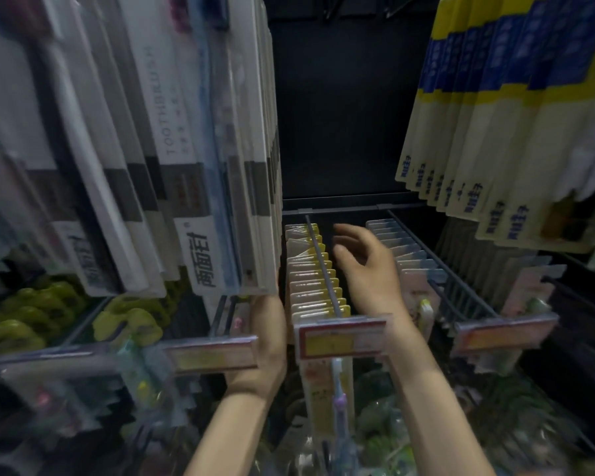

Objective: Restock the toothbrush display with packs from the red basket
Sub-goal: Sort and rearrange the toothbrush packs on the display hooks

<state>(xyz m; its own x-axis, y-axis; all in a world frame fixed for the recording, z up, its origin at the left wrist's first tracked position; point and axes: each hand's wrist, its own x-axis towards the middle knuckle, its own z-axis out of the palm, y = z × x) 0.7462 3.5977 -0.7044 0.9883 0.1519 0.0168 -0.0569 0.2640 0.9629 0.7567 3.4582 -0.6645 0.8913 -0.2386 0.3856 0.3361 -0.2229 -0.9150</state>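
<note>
I count about a dozen yellow-topped toothbrush packs (315, 276) hanging in a row on the middle peg (322, 266). My right hand (364, 266) hovers just right of them, fingers spread, holding nothing. My left hand (267, 341) is half hidden beneath white boxes (172, 142) printed "TOOTHBRUSH"; I cannot tell its grip. Dark open space lies behind the peg.

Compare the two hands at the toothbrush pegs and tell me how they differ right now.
The left hand sits low, beside the front of the yellow-topped packs, its fingers hidden behind the white packs above; the right hand reaches deeper into the rack. The right hand is open with fingers spread, holding nothing; whether the left has a grip on anything cannot be told. The left is left of that row's peg, the right on its other side. Both are bare.
</note>
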